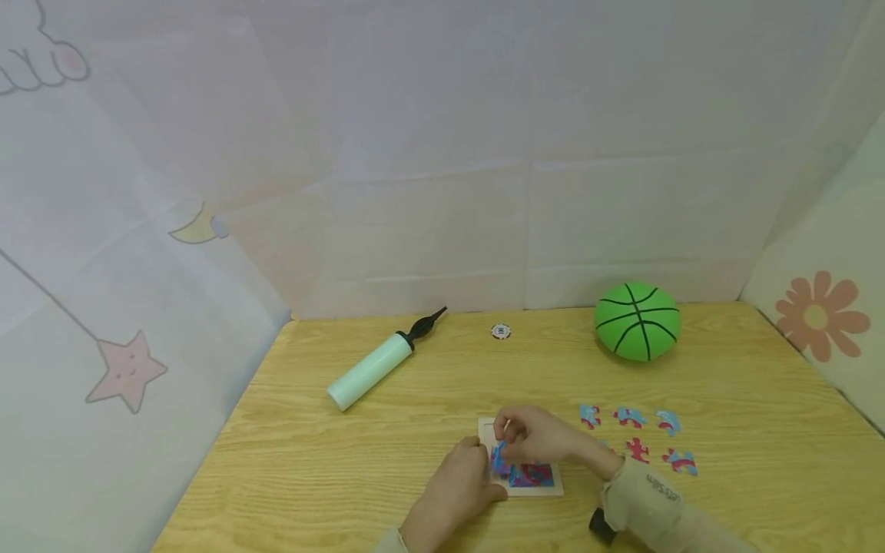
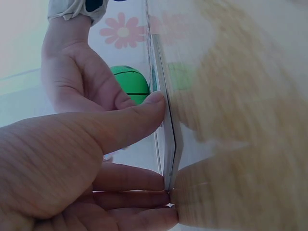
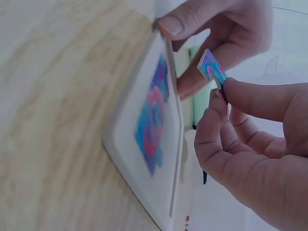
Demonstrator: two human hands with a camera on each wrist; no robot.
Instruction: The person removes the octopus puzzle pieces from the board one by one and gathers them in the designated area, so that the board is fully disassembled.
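Note:
A pale puzzle tray point(image 1: 557, 485) lies on the table, with joined pink, blue and purple pieces point(image 3: 153, 122) inside it. My left hand point(image 1: 459, 478) grips the tray at its left side, the thumb on the near edge and the fingers along the left edge. Over the tray, my right hand point(image 1: 542, 435) pinches a puzzle piece point(image 3: 211, 66) between thumb and fingertips. That piece is tilted and apart from the tray surface in the right wrist view. Several loose puzzle pieces point(image 1: 638, 449) lie right of the tray, one partly hidden by my right forearm.
A green ball point(image 1: 638, 321) with black lines sits at the back right. A pale green hand pump point(image 1: 370, 372) with a black nozzle lies at the back left. Between them is a round white chip point(image 1: 501, 331). White cloth walls point(image 1: 429, 169) border the wooden table point(image 1: 290, 461).

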